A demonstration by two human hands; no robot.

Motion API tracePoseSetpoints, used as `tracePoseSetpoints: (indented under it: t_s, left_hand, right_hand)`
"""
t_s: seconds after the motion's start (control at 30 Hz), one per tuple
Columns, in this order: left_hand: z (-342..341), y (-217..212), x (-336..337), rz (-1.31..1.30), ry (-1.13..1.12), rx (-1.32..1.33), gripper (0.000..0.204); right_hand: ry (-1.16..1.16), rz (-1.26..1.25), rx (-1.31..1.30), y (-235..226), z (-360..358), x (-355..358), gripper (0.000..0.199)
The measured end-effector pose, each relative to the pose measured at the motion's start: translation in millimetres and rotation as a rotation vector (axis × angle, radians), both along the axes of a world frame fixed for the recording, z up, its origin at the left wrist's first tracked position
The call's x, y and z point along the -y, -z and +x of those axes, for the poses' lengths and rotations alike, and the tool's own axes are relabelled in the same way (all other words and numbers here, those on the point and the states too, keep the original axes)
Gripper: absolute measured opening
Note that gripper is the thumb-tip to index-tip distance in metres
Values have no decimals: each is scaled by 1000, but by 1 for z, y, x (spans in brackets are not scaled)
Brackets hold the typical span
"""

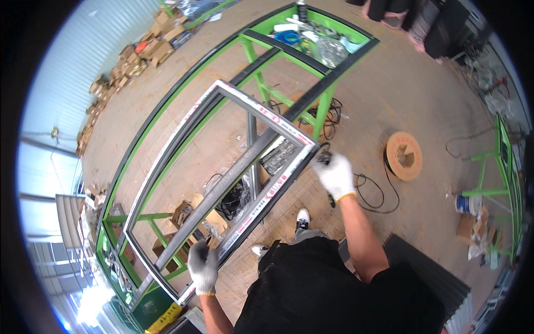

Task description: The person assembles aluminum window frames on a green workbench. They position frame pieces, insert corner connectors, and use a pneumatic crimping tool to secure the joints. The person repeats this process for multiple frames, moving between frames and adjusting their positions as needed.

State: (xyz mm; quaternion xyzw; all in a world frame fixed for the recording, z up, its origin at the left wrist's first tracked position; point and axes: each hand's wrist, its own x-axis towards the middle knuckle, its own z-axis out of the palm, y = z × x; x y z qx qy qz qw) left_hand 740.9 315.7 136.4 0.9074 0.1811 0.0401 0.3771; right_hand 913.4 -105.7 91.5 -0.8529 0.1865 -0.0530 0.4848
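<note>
Your gloved left hand (202, 266) clamps its grip on the near rail of a grey rectangular metal window frame (183, 164); your gloved right hand (335, 173) grips its right corner, above a green steel workstand (325, 100).

Green steel work stand (253, 53) — window frame (245, 161) flat across it; tools at far end

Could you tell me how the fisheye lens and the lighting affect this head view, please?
In the head view, the window frame and green rack bow toward the rim; bright glare washes out the lower-left corner; the right hand looks slightly soft, the left hand sharper.
</note>
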Motion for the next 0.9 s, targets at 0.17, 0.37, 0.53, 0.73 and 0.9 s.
tracePoseSetpoints:
  t_s: [0.17, 0.37, 0.53, 0.73, 0.9]
  left_hand:
    - [-81, 1, -8, -387, -490, -398, 38]
    - [-92, 87, 16, -1171, -844, -72, 47]
    - [-46, 101, 7, -1349, -725, -21, 51]
    - [50, 82, 41, -1205, -431, -84, 44]
    - [85, 84, 121, -1120, -250, -172, 43]
  right_hand:
    - [-308, -455, -135, -47, 81, 23, 50]
    - [-724, -465, -294, -46, 143, 8, 50]
    - [-635, -348, -228, -36, 116, 20, 55]
    - [-398, -18, -391, -38, 33, 37, 35]
    - [-312, -60, -396, -32, -43, 21, 37]
